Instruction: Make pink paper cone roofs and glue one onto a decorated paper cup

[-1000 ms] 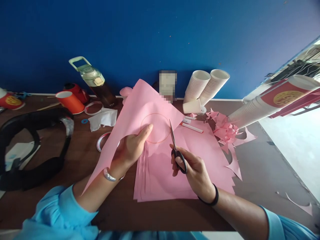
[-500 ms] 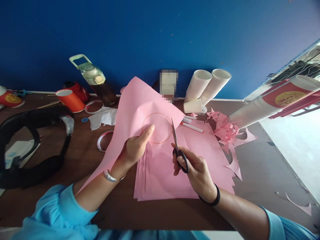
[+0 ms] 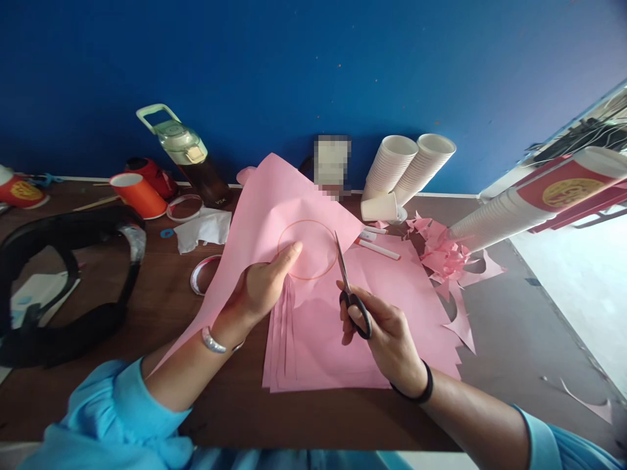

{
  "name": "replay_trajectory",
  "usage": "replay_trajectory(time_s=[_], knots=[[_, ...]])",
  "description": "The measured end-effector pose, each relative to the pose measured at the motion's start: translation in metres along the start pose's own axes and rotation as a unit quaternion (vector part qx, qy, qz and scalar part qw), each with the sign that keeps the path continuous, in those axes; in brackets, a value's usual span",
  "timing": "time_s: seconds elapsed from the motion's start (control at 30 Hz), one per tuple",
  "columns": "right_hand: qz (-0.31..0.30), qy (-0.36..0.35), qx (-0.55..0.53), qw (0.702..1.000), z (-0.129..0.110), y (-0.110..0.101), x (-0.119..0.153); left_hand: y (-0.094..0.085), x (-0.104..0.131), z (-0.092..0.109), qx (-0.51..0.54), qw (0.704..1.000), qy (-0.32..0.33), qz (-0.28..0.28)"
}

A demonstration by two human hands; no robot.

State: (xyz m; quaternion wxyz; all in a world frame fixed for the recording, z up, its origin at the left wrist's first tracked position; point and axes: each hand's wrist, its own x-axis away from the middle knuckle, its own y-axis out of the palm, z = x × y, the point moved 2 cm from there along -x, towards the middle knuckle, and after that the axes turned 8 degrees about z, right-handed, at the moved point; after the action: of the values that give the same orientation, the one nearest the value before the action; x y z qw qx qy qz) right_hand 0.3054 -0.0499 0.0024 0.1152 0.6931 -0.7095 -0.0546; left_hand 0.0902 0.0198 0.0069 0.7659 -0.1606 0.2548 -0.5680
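A large pink paper sheet (image 3: 267, 209) with a circle outlined on it is gripped by my left hand (image 3: 267, 287), the thumb on top inside the outline and the other fingers hidden beneath. My right hand (image 3: 379, 326) has its fingers in the black handles of the scissors (image 3: 345, 277). The blades point up and away, close together, with their tips at the right edge of the circle. Under both hands lies a stack of pink sheets (image 3: 337, 346) on the brown table (image 3: 235, 418).
Pink scraps (image 3: 445, 251) lie right of the stack. White cup stacks (image 3: 392, 163) and a bottle (image 3: 196, 163) stand by the blue wall. A leaning cup stack (image 3: 509, 212) is at right. Left are an orange cup (image 3: 140, 196), tape rolls (image 3: 203, 274) and a black headband-like object (image 3: 117, 313).
The view has shifted very slightly. Both hands keep their holds, and the paper and scissors look almost unmoved.
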Motion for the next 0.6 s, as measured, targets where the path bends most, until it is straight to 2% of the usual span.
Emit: replay_trajectory(time_s=[0.37,0.6], knots=[[-0.003,0.005,-0.01,1.0,0.002,0.0,-0.001,-0.004,-0.005,-0.007,-0.011,0.997,0.068,0.044],[-0.007,0.007,-0.004,1.0,0.001,-0.001,-0.001,-0.006,-0.012,0.011,0.026,0.993,0.109,0.045]])
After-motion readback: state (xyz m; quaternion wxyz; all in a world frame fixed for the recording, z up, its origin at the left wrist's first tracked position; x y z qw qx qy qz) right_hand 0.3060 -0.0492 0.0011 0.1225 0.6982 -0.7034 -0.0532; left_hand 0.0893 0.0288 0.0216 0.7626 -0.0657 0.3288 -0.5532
